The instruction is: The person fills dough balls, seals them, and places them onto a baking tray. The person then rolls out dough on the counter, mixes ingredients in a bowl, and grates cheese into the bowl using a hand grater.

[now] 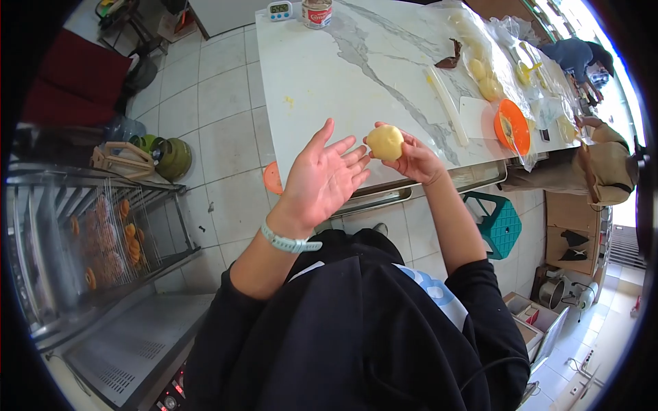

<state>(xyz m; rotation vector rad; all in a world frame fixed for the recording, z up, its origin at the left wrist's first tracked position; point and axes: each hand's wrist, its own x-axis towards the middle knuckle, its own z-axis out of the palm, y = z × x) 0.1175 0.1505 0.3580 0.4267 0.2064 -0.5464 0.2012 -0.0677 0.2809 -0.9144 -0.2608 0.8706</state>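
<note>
A round, pale yellow ball of dough (386, 142) rests in the fingers of my right hand (415, 159), above the near edge of the marble-patterned table (322, 89). My left hand (321, 179) is palm up with its fingers spread and holds nothing. Its fingertips are close to the left side of the dough ball. A pale green band is on my left wrist.
On the table are an orange bowl (513, 128), a timer (279, 10), a can (317, 14) and dough balls under plastic (489, 88). A green stool (497, 225) stands at right. Co-workers are at the right. A rack (103, 233) with baked pieces stands left.
</note>
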